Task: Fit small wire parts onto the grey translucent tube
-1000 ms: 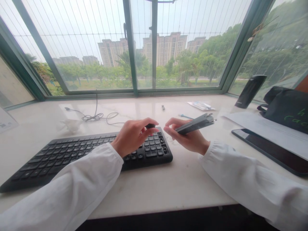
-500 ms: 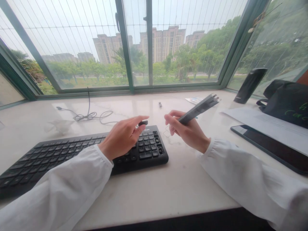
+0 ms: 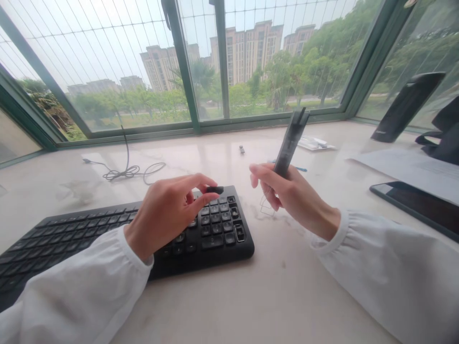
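A small black keycap (image 3: 215, 189) is pinched between the thumb and index finger of my left hand (image 3: 167, 210), just over the top of the number pad. Below lies a black keyboard (image 3: 215, 255); several keys in its rightmost column show open sockets without caps. My right hand (image 3: 292, 191), to the right of the keyboard, is closed around a slim dark keycap puller (image 3: 290, 143). The tool tilts upward, with prongs at its upper end, and thin wire loops (image 3: 267, 208) hang below my fingers. Part of the tool is hidden by the hand.
A coiled black cable (image 3: 124, 173) lies behind the keyboard. Further back sit a small metallic piece (image 3: 241, 149) and a white packet (image 3: 315, 143). On the right are a phone (image 3: 419, 203), paper (image 3: 405, 162) and a black upright object (image 3: 409, 107). Windows border the white counter.
My left hand has come down and left, bringing the keycap lower over the keyboard. The puller in my right hand has turned more upright. The view has shifted slightly.
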Demonstrator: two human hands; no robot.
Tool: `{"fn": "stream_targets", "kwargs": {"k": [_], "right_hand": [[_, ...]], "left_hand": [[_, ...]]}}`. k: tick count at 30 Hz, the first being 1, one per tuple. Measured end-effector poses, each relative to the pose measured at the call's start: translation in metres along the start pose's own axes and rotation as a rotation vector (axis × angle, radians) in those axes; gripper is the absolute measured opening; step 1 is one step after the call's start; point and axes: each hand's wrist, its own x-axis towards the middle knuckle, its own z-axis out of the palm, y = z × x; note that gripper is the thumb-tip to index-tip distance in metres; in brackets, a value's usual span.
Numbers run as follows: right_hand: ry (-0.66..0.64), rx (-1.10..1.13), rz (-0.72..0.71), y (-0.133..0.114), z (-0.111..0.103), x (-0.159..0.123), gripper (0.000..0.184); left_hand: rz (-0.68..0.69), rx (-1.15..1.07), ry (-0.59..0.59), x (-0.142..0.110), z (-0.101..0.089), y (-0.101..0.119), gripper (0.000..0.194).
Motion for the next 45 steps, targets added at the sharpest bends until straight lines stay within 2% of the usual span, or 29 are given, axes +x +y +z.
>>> {"fn": "stream_targets", "kwargs": {"k": [6,10,19,22,28,33,36,45], "right_hand": [[-0.17,0.0,0.032,-0.003,0.005,-0.005,0.033],[-0.212,0.011,0.083,-0.002,0.008,-0.005,0.034],[-0.266,-0.074,0.191,-0.007,0.007,-0.005,0.047],[-0.268,-0.08,0.2,-0.007,0.007,-0.005,0.047],[-0.279,-0.107,0.195,-0.004,0.007,-0.005,0.047],[-0.286,-0.103,0.205,-0.004,0.008,-0.005,0.043],[-0.286,-0.091,0.208,-0.004,0.008,-0.004,0.039],[-0.283,-0.046,0.188,-0.004,0.008,-0.004,0.034]], "left_hand": [[0.0,-0.058,0.075,-0.001,-0.002,0.004,0.025],[0.019,-0.103,0.12,-0.004,-0.004,0.008,0.027],[0.221,-0.05,0.249,-0.005,-0.001,0.012,0.009],[0.281,-0.049,0.241,-0.006,-0.002,0.011,0.005],[0.392,-0.035,0.169,-0.009,-0.006,0.01,0.02],[0.462,-0.023,0.198,-0.008,-0.006,0.01,0.017],[0.477,-0.046,0.158,-0.008,-0.007,0.009,0.011],[0.466,-0.085,0.137,-0.008,-0.007,0.01,0.009]]}}
